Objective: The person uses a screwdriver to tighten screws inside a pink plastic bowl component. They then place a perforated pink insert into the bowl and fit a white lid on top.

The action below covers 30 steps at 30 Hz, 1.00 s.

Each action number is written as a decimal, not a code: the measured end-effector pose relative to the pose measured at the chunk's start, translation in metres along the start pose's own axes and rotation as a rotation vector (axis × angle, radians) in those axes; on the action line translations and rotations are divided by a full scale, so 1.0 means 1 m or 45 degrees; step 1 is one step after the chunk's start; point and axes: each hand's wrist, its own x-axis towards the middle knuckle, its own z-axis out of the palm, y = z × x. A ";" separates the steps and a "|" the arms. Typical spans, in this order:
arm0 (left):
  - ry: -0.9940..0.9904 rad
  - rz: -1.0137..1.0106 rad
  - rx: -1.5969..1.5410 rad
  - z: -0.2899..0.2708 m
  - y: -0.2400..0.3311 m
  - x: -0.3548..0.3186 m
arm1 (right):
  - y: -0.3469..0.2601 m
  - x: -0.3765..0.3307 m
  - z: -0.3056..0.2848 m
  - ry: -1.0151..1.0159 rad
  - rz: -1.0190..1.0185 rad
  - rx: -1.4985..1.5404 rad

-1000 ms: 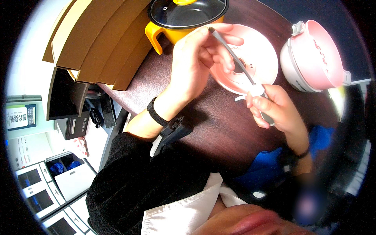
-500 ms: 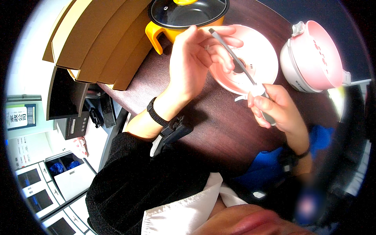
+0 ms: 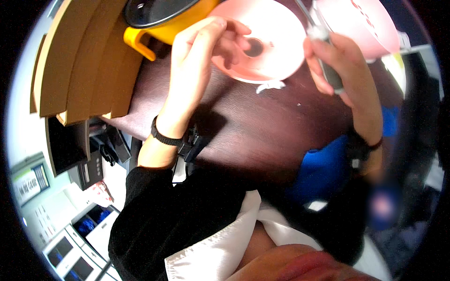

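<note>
My right hand (image 3: 344, 63) is wrapped round the grey and white handle of a screwdriver (image 3: 332, 75). Its metal shaft points up toward the top edge, where the tip is cut off. Below the shaft, to the left, lies a round pink and white appliance base (image 3: 281, 42) with a dark round opening near its middle. My left hand (image 3: 201, 51) hovers over the base's left side. Its fingers are loosely bent and apart, and I see nothing held in them. A small crumpled white piece (image 3: 271, 86) sits at the base's near rim.
At the upper left stands a yellow pot (image 3: 187, 23) with a black inside and a yellow handle. Brown cardboard (image 3: 89, 61) rises left of it. A pink pot (image 3: 358, 23) is at the upper right. Blue cloth (image 3: 321, 164) lies near the table's (image 3: 243, 131) right front.
My hands have drawn apart: the screwdriver has moved right, away from the left hand and off the base. The left hand's fingers are more bent. The whole view has shifted.
</note>
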 end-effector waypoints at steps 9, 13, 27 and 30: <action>-0.856 0.231 0.845 0.040 0.012 -0.026 | -0.026 -0.005 -0.021 0.072 -0.004 -0.768; -0.902 0.380 1.237 0.072 -0.017 -0.034 | -0.029 -0.010 -0.022 0.107 0.047 -0.842; -0.901 0.454 1.585 0.108 -0.038 -0.037 | 0.006 -0.003 -0.049 -0.115 -0.497 -1.236; -0.892 0.445 1.406 0.099 -0.024 -0.036 | 0.004 -0.004 -0.047 -0.109 -0.427 -1.159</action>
